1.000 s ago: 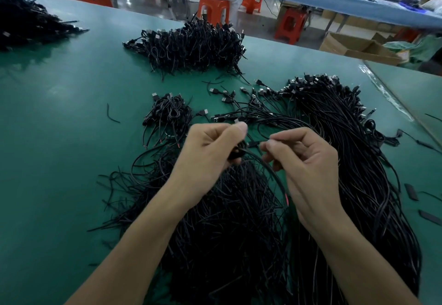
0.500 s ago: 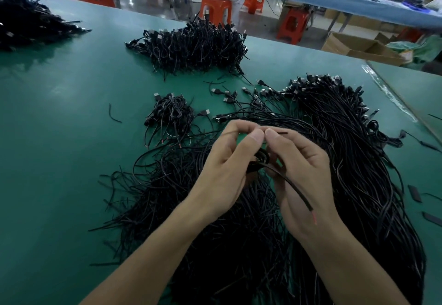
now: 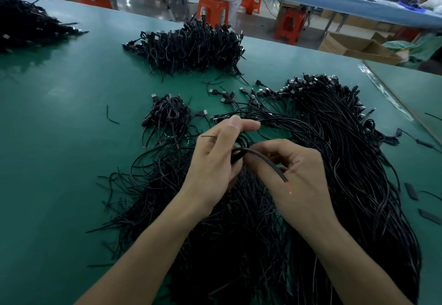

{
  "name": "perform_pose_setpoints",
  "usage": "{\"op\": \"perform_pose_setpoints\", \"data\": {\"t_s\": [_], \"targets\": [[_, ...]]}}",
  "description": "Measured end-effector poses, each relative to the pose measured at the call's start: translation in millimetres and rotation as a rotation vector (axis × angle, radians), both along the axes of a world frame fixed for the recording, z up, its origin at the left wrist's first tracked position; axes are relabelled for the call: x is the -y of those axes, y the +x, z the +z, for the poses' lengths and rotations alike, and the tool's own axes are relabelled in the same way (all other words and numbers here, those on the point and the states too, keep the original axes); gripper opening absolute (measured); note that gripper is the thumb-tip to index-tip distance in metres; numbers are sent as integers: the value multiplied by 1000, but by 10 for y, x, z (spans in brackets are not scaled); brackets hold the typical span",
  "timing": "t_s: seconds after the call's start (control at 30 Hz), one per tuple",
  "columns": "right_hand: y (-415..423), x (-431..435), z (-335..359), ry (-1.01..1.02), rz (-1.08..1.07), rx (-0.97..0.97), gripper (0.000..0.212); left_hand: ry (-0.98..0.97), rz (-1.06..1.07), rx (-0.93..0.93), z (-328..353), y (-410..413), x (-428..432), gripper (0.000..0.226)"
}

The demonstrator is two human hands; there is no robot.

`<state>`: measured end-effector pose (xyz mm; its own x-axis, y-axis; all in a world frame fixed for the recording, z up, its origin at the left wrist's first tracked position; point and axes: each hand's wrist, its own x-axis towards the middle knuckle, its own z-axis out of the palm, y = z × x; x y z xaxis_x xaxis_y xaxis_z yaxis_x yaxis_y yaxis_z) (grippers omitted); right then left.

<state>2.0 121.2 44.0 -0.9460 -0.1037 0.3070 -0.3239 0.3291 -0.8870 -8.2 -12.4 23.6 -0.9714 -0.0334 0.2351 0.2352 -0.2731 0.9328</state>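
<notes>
Both my hands work one thin black cable (image 3: pixel 263 158) above a big heap of loose black cables (image 3: pixel 334 161) on the green table (image 3: pixel 59 137). My left hand (image 3: pixel 215 161) holds the cable's coiled part between thumb and fingers. My right hand (image 3: pixel 296 168) pinches the same cable close to the coil. The cable's free end crosses my right hand and ends in a bare red tip (image 3: pixel 288 186). The coil itself is mostly hidden by my fingers.
A small pile of coiled cables (image 3: pixel 168 113) lies left of my hands, a larger pile (image 3: pixel 191 46) further back, another pile (image 3: pixel 26 24) at far left. Loose USB plugs (image 3: pixel 229 96) lie ahead. Orange stools (image 3: pixel 212 10) and a cardboard box (image 3: pixel 354 45) stand beyond the table.
The cable has been wound into a small coil between my hands. My right hand dropped lower and its free red-tipped end now lies across the back of that hand.
</notes>
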Motion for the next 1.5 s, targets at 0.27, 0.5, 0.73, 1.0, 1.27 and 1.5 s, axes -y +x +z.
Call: {"op": "perform_pose_setpoints", "data": {"t_s": [0.27, 0.5, 0.73, 1.0, 1.27, 1.5], "targets": [[-2, -70, 42, 379, 109, -282, 14, 2, -7, 202, -33, -5, 5, 73], [52, -53, 3, 755, 51, -598, 14, 45, 3, 312, -66, -27, -25, 66], [34, -65, 103, 852, 159, -869, 18, 56, -236, 503, -45, 1, -8, 45], [11, -119, 203, 910, 265, -517, 8, 98, -370, 730, -29, 9, -53, 61], [-47, -175, 263, 745, 262, -315, 17, 109, -657, 526, -37, 4, 78, 50], [-69, -207, 371, 823, 379, -293, 8, -332, -731, 389, 4, 31, 124, 28]]}}
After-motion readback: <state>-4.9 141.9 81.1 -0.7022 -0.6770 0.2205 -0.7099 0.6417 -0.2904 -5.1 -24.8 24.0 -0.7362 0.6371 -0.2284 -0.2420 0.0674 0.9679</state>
